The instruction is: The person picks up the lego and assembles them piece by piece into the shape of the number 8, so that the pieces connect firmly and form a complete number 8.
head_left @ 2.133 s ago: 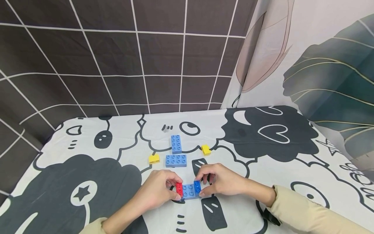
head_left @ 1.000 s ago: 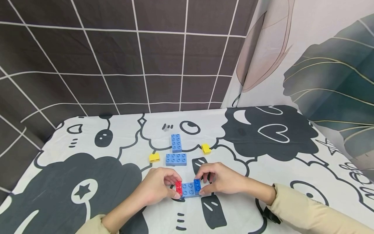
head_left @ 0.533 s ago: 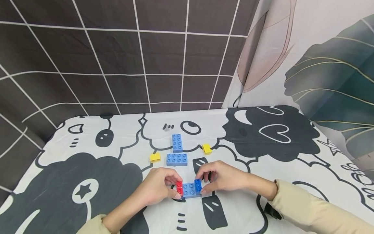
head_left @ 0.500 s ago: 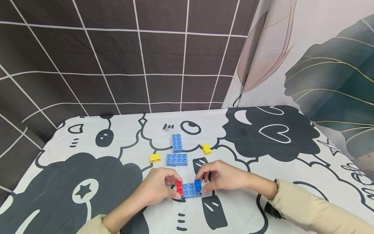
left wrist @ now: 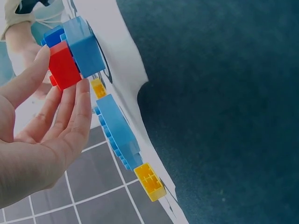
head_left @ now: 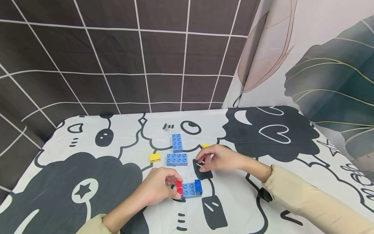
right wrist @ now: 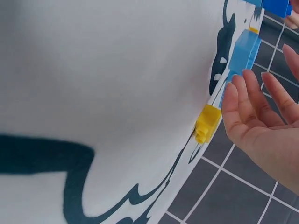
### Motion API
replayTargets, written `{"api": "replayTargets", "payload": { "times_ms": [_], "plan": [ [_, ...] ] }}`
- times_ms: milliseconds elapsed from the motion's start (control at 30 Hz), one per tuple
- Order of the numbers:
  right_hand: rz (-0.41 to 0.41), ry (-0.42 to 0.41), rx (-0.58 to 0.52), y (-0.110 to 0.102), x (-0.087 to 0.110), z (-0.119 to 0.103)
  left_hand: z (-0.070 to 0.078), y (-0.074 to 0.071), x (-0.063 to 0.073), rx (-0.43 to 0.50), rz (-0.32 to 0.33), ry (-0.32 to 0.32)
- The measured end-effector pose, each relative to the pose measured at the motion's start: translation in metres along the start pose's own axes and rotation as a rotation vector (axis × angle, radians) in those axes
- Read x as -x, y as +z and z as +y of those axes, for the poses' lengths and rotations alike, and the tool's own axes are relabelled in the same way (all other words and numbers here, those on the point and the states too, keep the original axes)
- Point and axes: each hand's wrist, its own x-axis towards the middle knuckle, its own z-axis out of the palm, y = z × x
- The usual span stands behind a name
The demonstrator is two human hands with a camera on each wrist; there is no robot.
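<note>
My left hand [head_left: 157, 187] pinches a red toy brick [head_left: 179, 188] between thumb and fingers. That brick sits on the left end of a light blue brick [head_left: 189, 191], and a dark blue brick [head_left: 198, 186] stands on its right end. In the left wrist view, the fingertips touch the red brick [left wrist: 64, 67] from both sides. My right hand [head_left: 222, 158] hovers away from this assembly, with nothing between its fingers. A yellow brick [head_left: 205, 146] is nearest to it, partly hidden behind the hand; the right wrist view has this yellow brick [right wrist: 208, 123] beside the fingers.
Two more light blue bricks lie farther back, one lengthwise [head_left: 177, 143] and one crosswise [head_left: 176, 160]. Left of them is another yellow brick [head_left: 155, 157]. The patterned cloth [head_left: 248, 201] covers the surface, which ends at a dark gridded curtain [head_left: 160, 65].
My right hand has let go of the dark blue brick and moved up and away, toward the right yellow brick. The left hand and the assembly stay in place.
</note>
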Motion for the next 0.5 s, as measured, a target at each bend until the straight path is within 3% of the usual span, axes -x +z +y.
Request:
{"api": "replayTargets", "payload": {
  "times_ms": [267, 500],
  "plan": [
    [0.006, 0.043, -0.019, 0.0, -0.019, 0.003, 0.0, 0.0, -0.001, 0.004, -0.012, -0.003],
    [0.036, 0.025, -0.024, 0.006, -0.035, 0.004, 0.0, -0.001, 0.0, -0.001, -0.017, -0.001]
  ]
}}
